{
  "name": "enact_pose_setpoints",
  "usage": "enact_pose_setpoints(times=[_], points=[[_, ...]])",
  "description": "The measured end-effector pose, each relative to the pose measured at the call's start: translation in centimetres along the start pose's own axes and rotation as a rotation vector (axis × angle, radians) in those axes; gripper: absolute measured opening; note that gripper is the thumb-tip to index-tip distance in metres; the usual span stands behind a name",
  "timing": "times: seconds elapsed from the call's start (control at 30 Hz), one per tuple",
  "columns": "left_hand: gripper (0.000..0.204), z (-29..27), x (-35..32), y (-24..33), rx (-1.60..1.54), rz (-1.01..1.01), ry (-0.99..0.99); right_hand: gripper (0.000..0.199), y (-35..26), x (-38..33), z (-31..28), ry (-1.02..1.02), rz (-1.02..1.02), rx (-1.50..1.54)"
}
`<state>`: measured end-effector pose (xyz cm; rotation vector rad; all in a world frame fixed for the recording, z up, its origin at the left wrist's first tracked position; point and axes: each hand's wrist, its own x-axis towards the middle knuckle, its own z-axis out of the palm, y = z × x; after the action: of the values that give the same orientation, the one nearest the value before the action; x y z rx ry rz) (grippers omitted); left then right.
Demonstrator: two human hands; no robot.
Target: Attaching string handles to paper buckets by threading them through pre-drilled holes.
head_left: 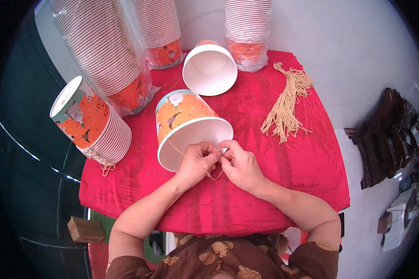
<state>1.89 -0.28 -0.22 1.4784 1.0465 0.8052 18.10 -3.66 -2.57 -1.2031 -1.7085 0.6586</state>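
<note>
A large orange paper bucket (186, 114) with a printed pattern lies on its side, its white mouth facing me. From its rim on the left, a tan string (175, 148) crosses the opening to my hands. My left hand (196, 162) is closed in a pinch on this string, in front of the mouth. Close against it at the right side of the rim, my right hand (241, 168) pinches too, thumb and forefinger pressed together. A slack loop of the string hangs below, between both hands. The fingertips partly hide the exact spot where they meet.
A bundle of tan strings (288, 102) lies on the red-covered table (307, 172) at right. Another bucket (209, 69) lies behind. A stack of nested buckets (91, 121) with strings hanging stands at left. Tall plastic-wrapped bucket stacks (100, 46) line the back.
</note>
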Motion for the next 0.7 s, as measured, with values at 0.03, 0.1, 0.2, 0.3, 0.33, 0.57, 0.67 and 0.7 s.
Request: enact_pose_setpoints(times=[0.03, 0.1, 0.2, 0.3, 0.33, 0.57, 0.67, 0.7], points=[[0.012, 0.2, -0.2, 0.2, -0.015, -0.003, -0.001, 0.028, 0.3, 0.0, 0.1, 0.006, 0.005, 0.033], [0.011, 0.4, -0.5, 0.4, -0.029, -0.005, 0.000, 0.027, 0.3, -0.2, 0.1, 0.012, 0.008, 0.066], [0.011, 0.4, -0.7, 0.5, -0.012, 0.011, -0.007, 0.025, -0.1, -0.4, -0.2, 0.001, -0.030, 0.090], [0.011, 0.3, -0.6, 0.4, -0.026, -0.019, -0.020, 0.023, -0.3, -0.5, -0.5, -0.051, 0.025, 0.160], [0.011, 0.3, -0.5, 0.3, -0.037, -0.017, -0.027, 0.022, -0.1, -0.5, -0.4, -0.048, 0.037, 0.187], [0.009, 0.2, -0.3, 0.9, -0.076, -0.040, -0.017, 0.015, 1.3, -0.5, 0.1, 0.047, -0.041, 0.210], [0.009, -0.2, -0.4, 0.5, -0.143, -0.077, -0.009, 0.012, -0.1, -0.3, -0.5, 0.014, -0.003, 0.088], [0.009, -0.1, -0.3, 0.5, -0.143, -0.076, -0.011, 0.012, -0.1, -0.4, -0.6, 0.016, -0.003, 0.087]])
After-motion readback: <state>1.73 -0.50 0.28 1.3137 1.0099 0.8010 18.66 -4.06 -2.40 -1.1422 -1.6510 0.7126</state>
